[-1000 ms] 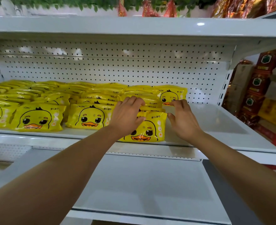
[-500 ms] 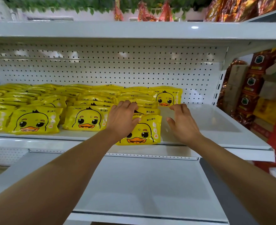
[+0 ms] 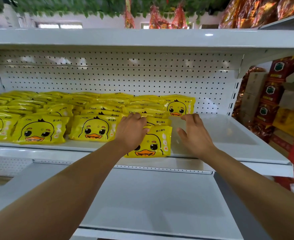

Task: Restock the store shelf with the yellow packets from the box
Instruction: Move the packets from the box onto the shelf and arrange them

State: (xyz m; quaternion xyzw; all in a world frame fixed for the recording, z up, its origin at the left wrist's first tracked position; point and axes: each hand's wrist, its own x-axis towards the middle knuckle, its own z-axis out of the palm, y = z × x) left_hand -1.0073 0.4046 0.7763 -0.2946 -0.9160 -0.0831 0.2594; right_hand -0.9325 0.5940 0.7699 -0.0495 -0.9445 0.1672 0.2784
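Yellow packets (image 3: 94, 130) with a duck face fill the left and middle of the store shelf (image 3: 229, 135), in overlapping rows that reach back to the pegboard wall (image 3: 125, 77). The left hand (image 3: 131, 134) lies on the frontmost right packet (image 3: 153, 142), fingers bent over its upper edge, so the grip there looks like a press and not a clamp. That packet hangs a little over the shelf's front lip. The right hand (image 3: 194, 134) hovers just beside its right edge, fingers loosely curved and apart, holding nothing. The box is not in view.

To do this step well, I judge the overhanging packet should be pushed back until its lower edge sits behind the lip, in line with its neighbours. The right hand can square its free side. Soft, slick film slides easily, so light, flat pressure should keep the rows behind from shifting. Bare shelf to the right leaves room for more.
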